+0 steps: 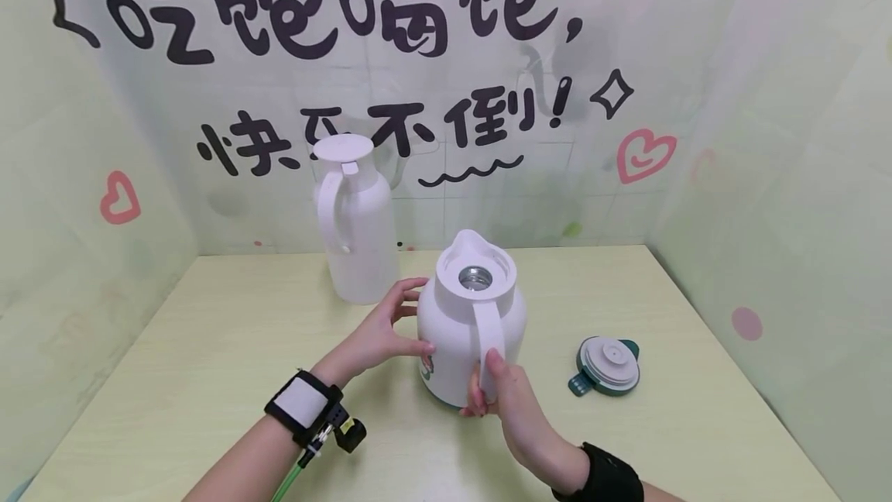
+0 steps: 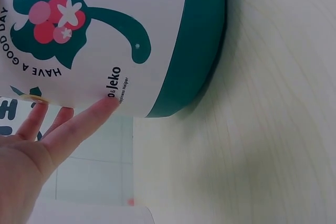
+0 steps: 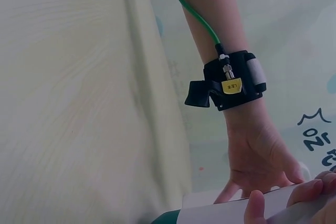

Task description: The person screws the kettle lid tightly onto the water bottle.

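Observation:
A squat white thermos jug (image 1: 453, 339) stands near the middle of the table without its lid, its round metal-lined mouth showing at the top. My right hand (image 1: 512, 401) grips its handle (image 1: 489, 331), thumb on the outer side. Spread along the jug's left side is my left hand (image 1: 379, 335), its thumb and fingertips against the wall. In the left wrist view the jug (image 2: 157, 30) shows a green base band, a flower print and lettering, with the left thumb (image 2: 84, 124) beside the lettering. The right wrist view catches the right fingers (image 3: 312, 191) at the lower right edge.
To the right lies the jug's lid (image 1: 613, 362), white and dark green with a tab. A taller white jug (image 1: 362, 242) with its lid on stands behind, to the left. Printed cloth walls (image 1: 766, 215) enclose the pale table (image 1: 230, 378). A green cable (image 1: 287, 480) runs from the left wristband.

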The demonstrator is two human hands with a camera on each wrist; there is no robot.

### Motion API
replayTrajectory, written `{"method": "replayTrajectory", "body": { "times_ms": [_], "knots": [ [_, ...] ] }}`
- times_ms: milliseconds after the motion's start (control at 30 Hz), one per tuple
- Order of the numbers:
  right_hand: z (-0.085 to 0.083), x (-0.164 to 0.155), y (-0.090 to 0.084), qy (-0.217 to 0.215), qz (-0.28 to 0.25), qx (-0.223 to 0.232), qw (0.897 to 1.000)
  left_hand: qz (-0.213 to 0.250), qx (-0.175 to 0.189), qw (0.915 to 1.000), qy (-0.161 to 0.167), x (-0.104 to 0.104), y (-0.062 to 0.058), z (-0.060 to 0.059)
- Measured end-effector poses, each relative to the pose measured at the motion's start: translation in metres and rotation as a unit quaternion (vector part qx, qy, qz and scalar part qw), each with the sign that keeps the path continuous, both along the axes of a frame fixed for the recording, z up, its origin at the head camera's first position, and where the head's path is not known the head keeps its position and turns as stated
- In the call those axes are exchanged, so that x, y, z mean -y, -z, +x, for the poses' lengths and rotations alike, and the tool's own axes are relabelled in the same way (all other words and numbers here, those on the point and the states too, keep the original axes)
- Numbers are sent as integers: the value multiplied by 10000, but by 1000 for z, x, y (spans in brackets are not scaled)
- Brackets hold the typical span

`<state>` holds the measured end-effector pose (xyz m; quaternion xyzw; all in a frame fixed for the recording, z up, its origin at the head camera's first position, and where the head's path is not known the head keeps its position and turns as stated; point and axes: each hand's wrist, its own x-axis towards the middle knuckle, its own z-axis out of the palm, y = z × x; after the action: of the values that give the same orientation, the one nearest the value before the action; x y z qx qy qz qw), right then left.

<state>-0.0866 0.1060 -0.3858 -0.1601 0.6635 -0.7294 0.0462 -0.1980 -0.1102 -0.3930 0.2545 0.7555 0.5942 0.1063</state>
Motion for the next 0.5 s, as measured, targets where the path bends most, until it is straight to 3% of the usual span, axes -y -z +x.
{"method": "replayTrajectory", "body": {
  "times_ms": [500],
  "knots": [
    [0, -3, 4, -93, -85, -116, 9999, -37, -81, 10000, 14, -1, 3, 0]
  ]
}}
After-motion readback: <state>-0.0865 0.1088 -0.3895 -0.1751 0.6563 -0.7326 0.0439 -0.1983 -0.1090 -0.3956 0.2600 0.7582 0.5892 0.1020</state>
